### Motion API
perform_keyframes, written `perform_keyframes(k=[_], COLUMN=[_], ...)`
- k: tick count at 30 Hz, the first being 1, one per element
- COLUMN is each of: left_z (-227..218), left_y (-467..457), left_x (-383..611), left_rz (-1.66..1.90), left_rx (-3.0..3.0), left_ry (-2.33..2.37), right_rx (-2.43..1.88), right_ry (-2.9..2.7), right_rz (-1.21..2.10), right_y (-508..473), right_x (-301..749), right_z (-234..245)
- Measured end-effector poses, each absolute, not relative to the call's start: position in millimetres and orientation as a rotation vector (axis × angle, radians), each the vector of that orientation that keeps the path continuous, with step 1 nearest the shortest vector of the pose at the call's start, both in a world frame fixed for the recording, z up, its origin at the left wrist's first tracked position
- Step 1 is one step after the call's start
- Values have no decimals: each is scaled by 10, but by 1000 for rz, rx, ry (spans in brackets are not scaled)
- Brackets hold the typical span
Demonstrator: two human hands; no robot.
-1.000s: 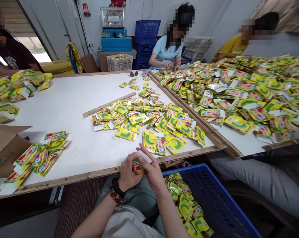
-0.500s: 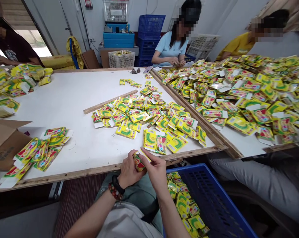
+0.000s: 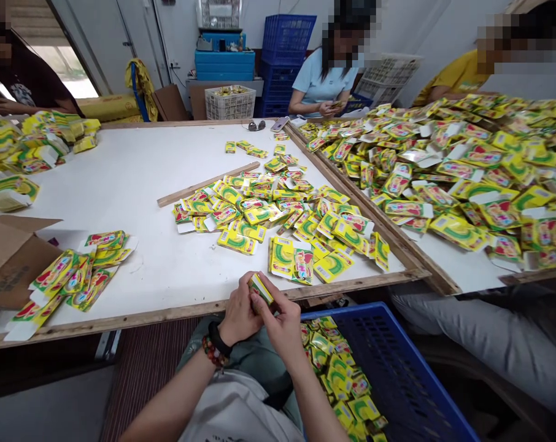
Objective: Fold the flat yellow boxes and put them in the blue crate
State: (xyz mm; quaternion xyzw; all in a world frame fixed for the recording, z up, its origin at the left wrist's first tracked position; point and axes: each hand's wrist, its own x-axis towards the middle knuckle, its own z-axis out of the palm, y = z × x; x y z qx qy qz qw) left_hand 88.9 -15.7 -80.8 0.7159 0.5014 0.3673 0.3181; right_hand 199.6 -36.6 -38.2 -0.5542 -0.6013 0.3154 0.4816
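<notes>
Between my hands, just off the table's front edge, is a small yellow-green printed box [image 3: 262, 288]. My left hand [image 3: 239, 314] is closed round its left side, and my right hand [image 3: 280, 318] grips it from the right with thumb and fingers. Part of the box is hidden by my fingers. Two similar small boxes [image 3: 289, 258] lie on the table right ahead of my hands. Behind them spreads a loose pile of the same boxes [image 3: 259, 212]. Below my right forearm stands a blue plastic crate [image 3: 397, 362] partly filled with such boxes.
A wooden strip [image 3: 208, 184] lies on the white table [image 3: 135, 159]. A wooden divider [image 3: 351, 196] separates a large heap of boxes [image 3: 466, 166] at right. At left are a cardboard carton [image 3: 11, 264] and flattened boxes [image 3: 78, 270]. Co-workers sit around the table.
The box in my hands has turned, now showing a white and yellow edge instead of its printed face. My right fingers have closed in around it. The view has shifted slightly.
</notes>
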Motion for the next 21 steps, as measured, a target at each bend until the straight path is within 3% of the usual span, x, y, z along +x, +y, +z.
perform_keyframes(k=[10, 14, 21], left_z=[-849, -813, -597], left_y=[-174, -157, -118], left_x=[837, 828, 752], left_rz=[1044, 1066, 885], left_rx=[1913, 1857, 1554], left_ry=[1210, 1202, 980], right_rx=[-1112, -1108, -1473], right_ry=[-1712, -1665, -824], right_rz=[439, 588, 881], right_y=[-336, -322, -378], right_x=[2033, 2013, 2422], right_z=[-476, -433, -413])
